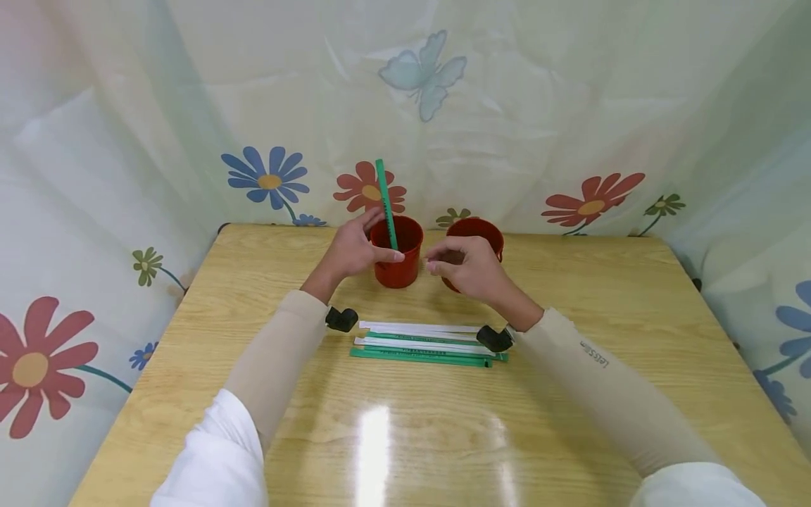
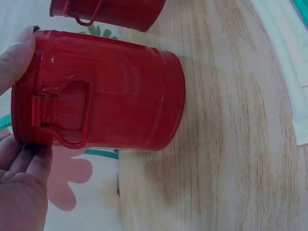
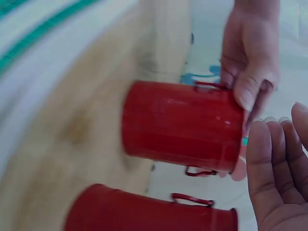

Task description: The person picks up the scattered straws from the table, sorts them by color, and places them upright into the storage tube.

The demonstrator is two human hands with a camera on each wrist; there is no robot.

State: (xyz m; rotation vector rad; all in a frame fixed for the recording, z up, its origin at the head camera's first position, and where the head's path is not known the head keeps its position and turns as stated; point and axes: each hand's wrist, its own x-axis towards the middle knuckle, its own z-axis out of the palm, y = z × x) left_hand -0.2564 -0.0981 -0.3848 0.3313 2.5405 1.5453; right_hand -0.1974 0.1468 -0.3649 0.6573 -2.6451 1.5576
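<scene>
My left hand (image 1: 351, 248) grips the rim of the left red metal bucket (image 1: 399, 274), thumb on one side and fingers on the other. A long, slim green wrapped straw (image 1: 385, 197) stands in that bucket, tilted and rising above its rim. My right hand (image 1: 470, 266) is in front of the right red bucket (image 1: 484, 229), hiding part of it. In the right wrist view, the right fingers (image 3: 272, 163) are nearly straight, the thumb is apart from them, and nothing is between them. A wire handle (image 2: 72, 113) shows on the left bucket's side.
Several green and white wrapped straws (image 1: 418, 357) lie side by side across the wooden table (image 1: 285, 436), nearer than the buckets. Behind the table's far edge hangs a curtain (image 1: 507, 141) printed with flowers and a butterfly.
</scene>
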